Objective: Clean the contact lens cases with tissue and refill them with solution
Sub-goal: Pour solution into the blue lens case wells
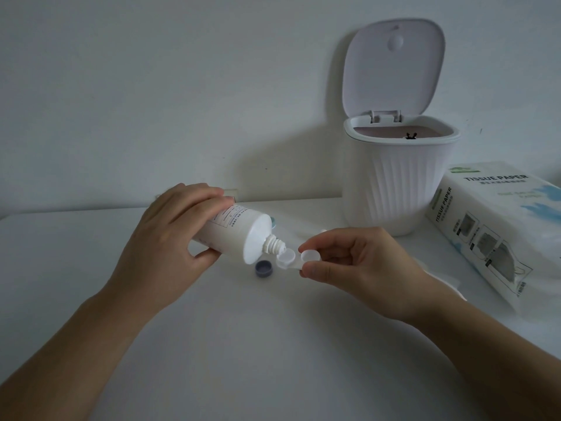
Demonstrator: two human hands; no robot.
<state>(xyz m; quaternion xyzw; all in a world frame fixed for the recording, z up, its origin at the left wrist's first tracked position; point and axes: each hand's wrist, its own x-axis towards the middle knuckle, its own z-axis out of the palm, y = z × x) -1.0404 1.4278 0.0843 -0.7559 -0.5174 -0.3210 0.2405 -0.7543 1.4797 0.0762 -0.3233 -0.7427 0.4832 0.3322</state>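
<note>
At a white tabletop (273,344) set against a pale wall, my left hand (170,238) wraps its curled fingers and thumb around a white plastic solution bottle (239,235) with small printed text, tipping it so the ribbed nozzle (274,246) points down and to the right. The nozzle's tip sits just over the rim of the left well of a translucent white twin-well contact lens case (291,259), which my right hand (358,259) pinches by its right end, forefinger on top and thumb beneath, holding it just above the table. Both wells are uncapped. Whether liquid is leaving the nozzle cannot be made out.

A small round grey-purple screw cap (264,268) rests open side up on the table, just below the bottle's shoulder. A pale teal round piece (273,221) peeks out behind the bottle; what it is cannot be told.

Behind my right hand stands a white ribbed plastic desktop bin (394,183), its hinged lid (394,68) raised upright. At far right lies a soft white pack marked "TISSUE PAPER" (491,220), with loose white tissue (449,281) beside my right wrist.
</note>
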